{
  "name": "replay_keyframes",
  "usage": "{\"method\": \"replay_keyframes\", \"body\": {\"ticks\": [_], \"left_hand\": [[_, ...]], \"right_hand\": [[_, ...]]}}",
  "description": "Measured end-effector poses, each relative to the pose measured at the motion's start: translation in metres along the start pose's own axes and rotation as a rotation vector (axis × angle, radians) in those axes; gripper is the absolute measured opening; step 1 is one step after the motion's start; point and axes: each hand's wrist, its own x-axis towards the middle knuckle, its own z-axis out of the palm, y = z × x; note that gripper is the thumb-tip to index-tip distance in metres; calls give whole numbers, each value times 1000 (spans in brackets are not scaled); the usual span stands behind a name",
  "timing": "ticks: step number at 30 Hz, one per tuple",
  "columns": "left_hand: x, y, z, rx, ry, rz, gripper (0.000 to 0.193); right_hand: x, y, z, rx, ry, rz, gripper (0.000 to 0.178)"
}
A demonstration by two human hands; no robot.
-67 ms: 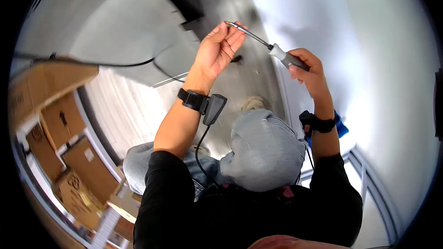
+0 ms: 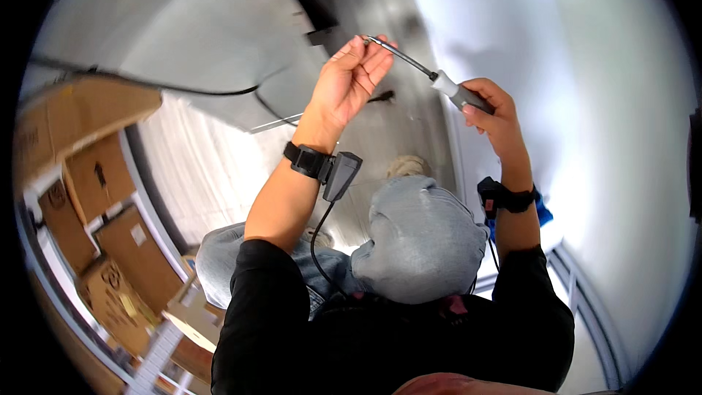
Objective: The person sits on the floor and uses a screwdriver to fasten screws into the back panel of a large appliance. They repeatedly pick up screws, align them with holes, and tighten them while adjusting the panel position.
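My right hand [image 2: 491,108] is closed around the grey handle of a screwdriver [image 2: 455,91]. Its metal shaft slants up and left to my left hand [image 2: 353,77]. There, the thumb and index finger pinch together at the screwdriver's tip, while the other fingers extend loosely behind the shaft. Something tiny sits in that pinch, too small to name. Each wrist wears a black strap with a small device; the left wrist device [image 2: 341,177] trails a cable toward my lap.
A large grey panel [image 2: 212,51] stands at the upper left, with a black cable [image 2: 183,91] crossing before it. Cardboard boxes [image 2: 139,249] fill a shelf at lower left. A white wall surface [image 2: 504,36] rises at right. A dark plug-like piece [image 2: 384,96] lies beyond my left hand.
The surroundings have shifted slightly in view, with the panel and dark upright part now further right. Both hands keep nearly the same pose on the screwdriver.
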Motion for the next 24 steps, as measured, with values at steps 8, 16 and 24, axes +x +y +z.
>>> {"method": "replay_keyframes", "body": {"ticks": [8,16,24], "left_hand": [[-93,80,-7,16,46,312,18],[-165,97,26,115,-41,453,16],[-187,118,47,203,-52,544,16]], "right_hand": [[40,-60,76,-211,-257,-236,26],[18,-120,95,-208,-383,-402,29],[-6,-151,114,-289,-311,-554,31]]}}
